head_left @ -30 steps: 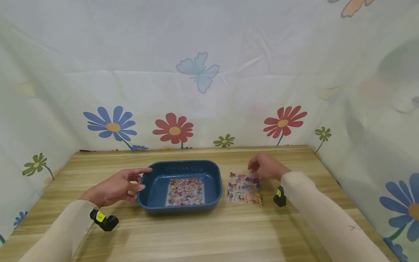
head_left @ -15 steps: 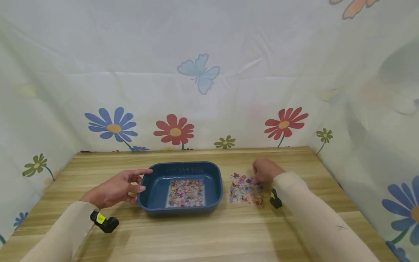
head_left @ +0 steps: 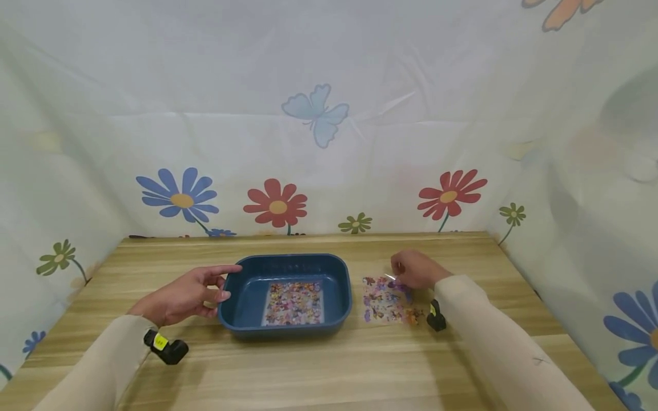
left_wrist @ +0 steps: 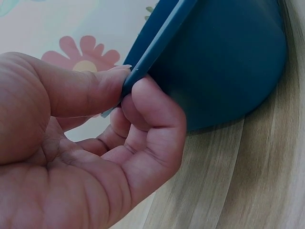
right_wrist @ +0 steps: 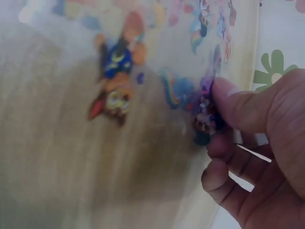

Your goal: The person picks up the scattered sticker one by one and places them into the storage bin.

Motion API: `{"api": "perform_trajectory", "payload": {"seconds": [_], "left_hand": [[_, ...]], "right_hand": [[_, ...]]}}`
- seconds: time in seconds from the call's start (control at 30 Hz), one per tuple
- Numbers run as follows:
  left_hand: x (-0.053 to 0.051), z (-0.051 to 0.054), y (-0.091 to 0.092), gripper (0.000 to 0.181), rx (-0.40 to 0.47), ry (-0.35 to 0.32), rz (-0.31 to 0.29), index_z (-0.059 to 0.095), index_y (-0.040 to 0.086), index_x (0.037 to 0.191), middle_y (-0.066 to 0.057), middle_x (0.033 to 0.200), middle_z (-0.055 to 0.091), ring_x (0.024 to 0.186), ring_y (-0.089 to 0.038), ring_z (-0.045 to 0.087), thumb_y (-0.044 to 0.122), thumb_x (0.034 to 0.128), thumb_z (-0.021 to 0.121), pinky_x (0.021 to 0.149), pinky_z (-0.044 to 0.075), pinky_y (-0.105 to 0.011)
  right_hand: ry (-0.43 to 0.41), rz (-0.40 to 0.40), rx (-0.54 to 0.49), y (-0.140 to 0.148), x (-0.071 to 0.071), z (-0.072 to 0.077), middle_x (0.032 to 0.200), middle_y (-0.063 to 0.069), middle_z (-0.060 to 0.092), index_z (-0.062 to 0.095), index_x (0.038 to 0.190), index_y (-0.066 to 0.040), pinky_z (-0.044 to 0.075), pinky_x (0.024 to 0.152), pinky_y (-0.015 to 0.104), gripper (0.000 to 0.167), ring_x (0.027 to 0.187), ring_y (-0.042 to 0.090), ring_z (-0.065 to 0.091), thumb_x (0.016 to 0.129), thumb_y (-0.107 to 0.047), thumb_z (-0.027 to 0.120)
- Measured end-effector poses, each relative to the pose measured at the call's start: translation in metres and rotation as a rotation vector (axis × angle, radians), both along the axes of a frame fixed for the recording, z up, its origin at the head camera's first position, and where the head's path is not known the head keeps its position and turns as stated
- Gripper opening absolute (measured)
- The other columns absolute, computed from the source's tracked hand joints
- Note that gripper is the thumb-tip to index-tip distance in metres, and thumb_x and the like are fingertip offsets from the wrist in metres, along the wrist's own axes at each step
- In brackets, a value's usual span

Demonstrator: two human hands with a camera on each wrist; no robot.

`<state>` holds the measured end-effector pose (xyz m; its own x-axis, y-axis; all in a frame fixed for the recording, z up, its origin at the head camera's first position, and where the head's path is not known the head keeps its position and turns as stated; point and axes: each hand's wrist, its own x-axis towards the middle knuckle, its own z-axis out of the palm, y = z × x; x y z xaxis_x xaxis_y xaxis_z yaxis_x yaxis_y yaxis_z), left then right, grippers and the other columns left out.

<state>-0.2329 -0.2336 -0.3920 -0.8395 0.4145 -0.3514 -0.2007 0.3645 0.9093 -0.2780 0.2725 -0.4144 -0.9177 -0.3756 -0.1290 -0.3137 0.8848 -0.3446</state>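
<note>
My left hand (head_left: 184, 295) pinches the left rim of a blue plastic basin (head_left: 285, 331). In the left wrist view the thumb (left_wrist: 90, 90) lies on the inner side of the rim and a bent finger on the outer side. To the right of the basin is a clear sticker sheet (head_left: 379, 302) with small colourful cartoon figures. My right hand (head_left: 417, 269) pinches its far right edge between thumb and fingers, and that edge looks slightly raised. Close up in the right wrist view, the sheet (right_wrist: 116, 71) is partly blurred, its edge between the thumb and a finger.
Another sheet with crowded cartoon stickers (head_left: 294, 303) lies flat inside the basin. Both stand on a wood-grain table (head_left: 308, 371). A pale cloth (head_left: 205, 137) printed with flowers and butterflies hangs behind and at the sides. A black camera sits on each wrist.
My right hand has come down onto the sticker sheet beside the basin and taken its far right edge, which now lifts a little. The left hand stays on the basin rim.
</note>
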Motion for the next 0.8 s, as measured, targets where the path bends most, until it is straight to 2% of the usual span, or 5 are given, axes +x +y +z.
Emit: {"api": "perform_trajectory", "payload": {"seconds": [0.2,0.33,0.47,0.63,0.8], "left_hand": [[0.0013,0.0007,0.0003,0.073,-0.004,0.002,-0.002,0.029,0.014,0.165,-0.012,0.112,0.047,0.088,-0.023,0.058,0.008,0.1014,0.064,0.070,0.056,-0.032],[0.0019,0.0016,0.0006,0.073,-0.004,0.004,-0.006,0.029,0.014,0.165,-0.012,0.112,0.046,0.088,-0.023,0.058,0.008,0.1015,0.064,0.070,0.056,-0.032],[0.0021,0.0024,0.0009,0.073,-0.005,0.002,-0.005,0.029,0.014,0.165,-0.012,0.112,0.046,0.090,-0.023,0.058,0.008,0.1010,0.065,0.071,0.057,-0.033],[0.0016,0.0030,0.0014,0.074,-0.009,-0.001,-0.001,0.030,0.014,0.165,-0.013,0.113,0.047,0.091,-0.023,0.059,0.008,0.1005,0.066,0.073,0.059,-0.033],[0.0017,0.0029,0.0014,0.074,-0.011,-0.006,0.005,0.029,0.013,0.165,-0.013,0.113,0.047,0.092,-0.023,0.059,0.007,0.1004,0.066,0.073,0.058,-0.032]], "right_hand": [[0.012,-0.060,-0.019,0.0018,0.0014,-0.0046,0.081,0.002,0.064,0.069,0.085,-0.012,0.048,0.068,0.030,0.012,0.074,0.016,0.058,0.096,-0.010,0.070],[0.037,-0.091,-0.055,0.0035,0.0025,-0.0055,0.085,0.004,0.065,0.072,0.089,-0.010,0.049,0.069,0.032,0.011,0.076,0.018,0.058,0.098,-0.011,0.066],[0.054,-0.116,-0.131,0.0057,0.0043,-0.0055,0.091,0.006,0.069,0.075,0.100,-0.006,0.053,0.073,0.034,0.013,0.079,0.019,0.060,0.099,-0.009,0.062],[0.049,-0.144,-0.253,0.0080,0.0070,-0.0053,0.095,0.009,0.069,0.073,0.115,-0.004,0.053,0.076,0.033,0.019,0.084,0.020,0.062,0.097,-0.005,0.066],[0.022,-0.179,-0.351,0.0105,0.0082,-0.0077,0.095,0.009,0.072,0.075,0.114,-0.003,0.054,0.072,0.030,0.020,0.082,0.019,0.064,0.095,-0.003,0.070]]}}
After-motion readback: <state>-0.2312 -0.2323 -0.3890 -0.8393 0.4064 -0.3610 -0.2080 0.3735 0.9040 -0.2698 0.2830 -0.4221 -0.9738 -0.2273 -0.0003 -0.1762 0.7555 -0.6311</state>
